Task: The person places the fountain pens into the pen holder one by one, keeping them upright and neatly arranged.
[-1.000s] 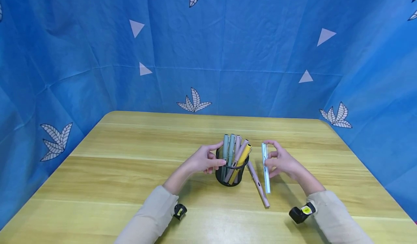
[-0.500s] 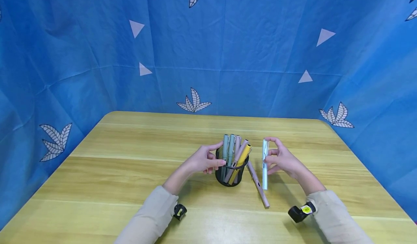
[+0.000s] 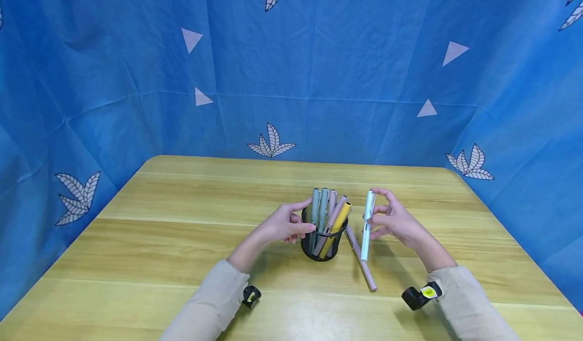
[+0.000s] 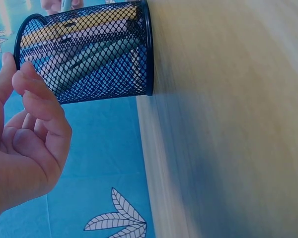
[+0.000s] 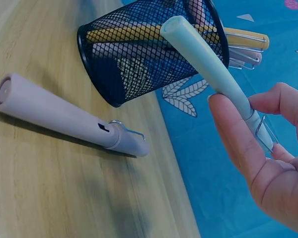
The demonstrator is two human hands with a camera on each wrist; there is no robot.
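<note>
My left hand (image 3: 284,223) holds the rim of a black mesh pen holder (image 4: 89,59) between thumb and fingers. Several capped pens stand in the holder: two grey-green, purple ones and a yellow pen (image 3: 341,217). With thumb and fingers, my right hand (image 3: 391,219) pinches a light blue pen (image 5: 203,54) near its clip end. That pen hangs nearly upright to the right of the holder, its lower end tilted slightly toward it. A purple pen (image 5: 64,111) lies on the table, between the holder and my right hand, partly overlapped by the blue pen in the head view.
The wooden table (image 3: 182,260) carries the holder and the loose pen. A blue curtain (image 3: 255,68) with leaf and triangle prints hangs behind it and at the sides. Each wrist wears a small black camera (image 3: 416,298).
My right hand has raised the light blue pen a little and moved it left; its lower end has swung toward the holder. The left hand and holder stay in place.
</note>
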